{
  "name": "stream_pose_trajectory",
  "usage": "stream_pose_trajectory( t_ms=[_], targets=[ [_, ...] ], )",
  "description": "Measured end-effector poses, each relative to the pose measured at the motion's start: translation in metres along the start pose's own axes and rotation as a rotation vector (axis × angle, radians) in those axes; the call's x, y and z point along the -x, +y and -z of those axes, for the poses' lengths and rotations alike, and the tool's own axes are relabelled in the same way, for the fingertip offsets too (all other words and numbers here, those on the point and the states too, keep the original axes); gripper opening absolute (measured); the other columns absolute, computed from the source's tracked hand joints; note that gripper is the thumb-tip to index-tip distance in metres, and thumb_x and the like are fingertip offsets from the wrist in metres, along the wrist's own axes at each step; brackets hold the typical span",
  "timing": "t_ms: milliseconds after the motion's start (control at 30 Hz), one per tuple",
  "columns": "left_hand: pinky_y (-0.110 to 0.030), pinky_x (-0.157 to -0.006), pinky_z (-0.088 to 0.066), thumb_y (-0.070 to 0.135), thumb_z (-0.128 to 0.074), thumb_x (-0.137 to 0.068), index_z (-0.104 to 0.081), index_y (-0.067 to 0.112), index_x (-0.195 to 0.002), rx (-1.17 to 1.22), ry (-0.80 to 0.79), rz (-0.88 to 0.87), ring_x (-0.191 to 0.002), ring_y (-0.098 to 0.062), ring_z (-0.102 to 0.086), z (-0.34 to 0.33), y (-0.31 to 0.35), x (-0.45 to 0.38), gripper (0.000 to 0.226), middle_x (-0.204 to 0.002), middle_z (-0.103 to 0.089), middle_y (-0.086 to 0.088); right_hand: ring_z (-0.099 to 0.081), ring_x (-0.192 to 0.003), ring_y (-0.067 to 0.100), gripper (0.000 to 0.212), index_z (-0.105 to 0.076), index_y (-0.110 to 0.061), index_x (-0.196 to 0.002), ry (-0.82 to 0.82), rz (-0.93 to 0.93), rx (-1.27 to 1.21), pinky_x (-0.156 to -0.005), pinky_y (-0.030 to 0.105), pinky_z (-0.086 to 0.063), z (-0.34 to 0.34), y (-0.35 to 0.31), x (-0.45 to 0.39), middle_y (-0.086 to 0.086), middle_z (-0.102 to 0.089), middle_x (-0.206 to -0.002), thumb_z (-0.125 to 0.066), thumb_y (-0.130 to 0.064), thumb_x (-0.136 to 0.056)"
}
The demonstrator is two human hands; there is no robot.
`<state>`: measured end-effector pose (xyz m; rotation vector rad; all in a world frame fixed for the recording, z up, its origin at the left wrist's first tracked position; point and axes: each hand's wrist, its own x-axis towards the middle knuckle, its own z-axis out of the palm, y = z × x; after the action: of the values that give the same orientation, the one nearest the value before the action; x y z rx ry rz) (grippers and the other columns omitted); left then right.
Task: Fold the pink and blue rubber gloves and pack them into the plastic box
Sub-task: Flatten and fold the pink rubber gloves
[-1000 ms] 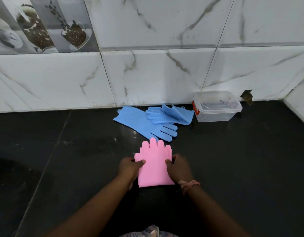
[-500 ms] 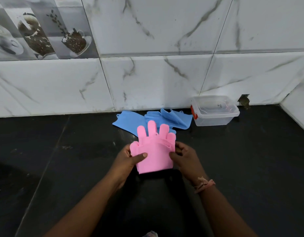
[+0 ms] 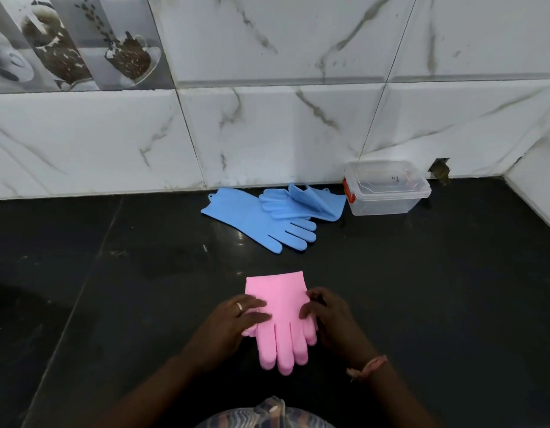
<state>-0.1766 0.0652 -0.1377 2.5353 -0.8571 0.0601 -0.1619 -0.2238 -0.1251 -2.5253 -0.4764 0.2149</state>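
Folding is only part done, by my judgement. Pink gloves lie stacked on the black worktop, the left hand and right hand pressing flat on their sides, each grip open. Blue gloves lie unfolded beyond the hands; the plastic box, lid on, sits beyond and rightward.

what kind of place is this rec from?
Probably a home kitchen: a black stone counter against marble-look wall tiles, decor tiles picturing coffee cups, and silicone dish gloves, blue and pink.
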Motion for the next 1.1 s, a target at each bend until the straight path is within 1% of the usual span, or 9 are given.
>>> stream_pose_trajectory(
  t_ms=[133, 200, 333, 433, 533, 667, 800, 967, 1100],
  targets=[
    [-0.039, -0.121, -0.04, -0.014, -0.062, -0.078, -0.066, 0.027, -0.139, 0.087, 0.047, 0.016, -0.148, -0.018, -0.046, 0.003, 0.002, 0.012, 0.073, -0.156, -0.053, 0.002, -0.056, -0.109, -0.004, 0.041, -0.066, -0.039, -0.097, 0.098, -0.118, -0.191, -0.091, 0.008, -0.044, 0.011, -0.004, 0.012, -0.025, -0.057, -0.115, -0.054, -0.002, -0.087],
    [-0.036, -0.122, -0.037, -0.025, -0.05, -0.071, -0.072, 0.019, -0.132, 0.264, 0.163, 0.146, -0.145, -0.019, -0.049, 0.01, 0.006, 0.015, 0.078, -0.153, -0.057, -0.002, -0.063, -0.095, -0.001, 0.055, -0.066, -0.041, -0.096, 0.163, -0.277, -0.342, -0.079, 0.013, -0.052, 0.017, -0.005, 0.012, -0.022, -0.065, -0.1, -0.046, 0.01, -0.088],
    [-0.033, -0.106, -0.051, -0.021, -0.048, -0.083, -0.073, 0.024, -0.118, 0.639, 0.401, 0.696, -0.12, -0.011, -0.067, 0.022, 0.03, -0.013, 0.062, -0.123, -0.072, 0.009, -0.062, -0.096, 0.007, 0.018, -0.062, -0.025, -0.116, 0.193, -0.582, -0.318, -0.088, 0.03, -0.053, 0.017, -0.031, -0.006, -0.005, -0.066, -0.112, -0.054, -0.024, -0.099],
    [-0.029, -0.083, -0.052, 0.004, -0.057, -0.097, -0.054, 0.021, -0.141, 0.902, 0.327, 1.084, -0.102, -0.009, -0.064, 0.023, 0.042, -0.04, 0.047, -0.125, -0.065, 0.003, -0.061, -0.102, 0.018, 0.036, -0.056, -0.013, -0.12, 0.064, -0.685, -0.258, -0.081, 0.028, -0.048, 0.007, -0.056, -0.018, 0.006, -0.062, -0.117, -0.06, -0.04, -0.095],
    [-0.029, -0.07, -0.051, 0.008, -0.062, -0.097, -0.046, 0.014, -0.148, 1.017, 0.303, 1.187, -0.093, -0.012, -0.062, 0.02, 0.046, -0.05, 0.054, -0.121, -0.059, -0.001, -0.062, -0.11, 0.024, 0.047, -0.052, -0.007, -0.126, -0.026, -0.771, -0.425, -0.082, 0.03, -0.046, 0.007, -0.071, -0.025, 0.01, -0.062, -0.125, -0.069, -0.033, -0.091],
    [-0.052, -0.089, -0.061, 0.001, -0.068, -0.094, -0.055, 0.004, -0.135, 1.188, 0.278, 1.261, -0.103, -0.035, -0.072, 0.021, 0.041, -0.047, 0.043, -0.118, -0.072, -0.018, -0.068, -0.097, 0.021, 0.041, -0.059, -0.007, -0.121, -0.141, -0.811, -0.726, -0.09, 0.039, -0.055, 0.014, -0.064, -0.024, 0.01, -0.07, -0.114, -0.071, -0.023, -0.086],
    [-0.059, -0.096, -0.059, -0.001, -0.073, -0.089, -0.067, 0.007, -0.121, 1.301, 0.148, 1.232, -0.103, -0.036, -0.076, 0.033, 0.038, -0.034, 0.034, -0.111, -0.079, -0.015, -0.069, -0.103, 0.017, 0.037, -0.06, -0.021, -0.129, -0.254, -0.621, -0.802, -0.097, 0.047, -0.054, 0.016, -0.062, -0.015, -0.001, -0.071, -0.115, -0.06, -0.02, -0.092],
    [-0.052, -0.116, -0.044, -0.004, -0.075, -0.085, -0.065, -0.004, -0.131, 1.552, -0.012, 0.93, -0.128, -0.04, -0.063, 0.05, 0.035, -0.019, 0.047, -0.133, -0.068, -0.026, -0.07, -0.104, 0.023, 0.037, -0.06, -0.021, -0.128, -0.263, -0.426, -0.912, -0.096, 0.05, -0.054, 0.051, -0.053, -0.014, 0.003, -0.072, -0.116, -0.066, -0.016, -0.092],
    [-0.055, -0.116, -0.042, 0.01, -0.065, -0.098, -0.052, -0.001, -0.147, 1.911, -0.261, 0.701, -0.131, -0.039, -0.06, 0.062, 0.038, -0.021, 0.052, -0.143, -0.061, -0.025, -0.069, -0.103, 0.034, 0.036, -0.066, -0.011, -0.124, -0.469, -0.365, -1.206, -0.086, 0.043, -0.059, 0.089, -0.046, -0.02, 0.019, -0.069, -0.121, -0.071, -0.01, -0.089]
  ],
)
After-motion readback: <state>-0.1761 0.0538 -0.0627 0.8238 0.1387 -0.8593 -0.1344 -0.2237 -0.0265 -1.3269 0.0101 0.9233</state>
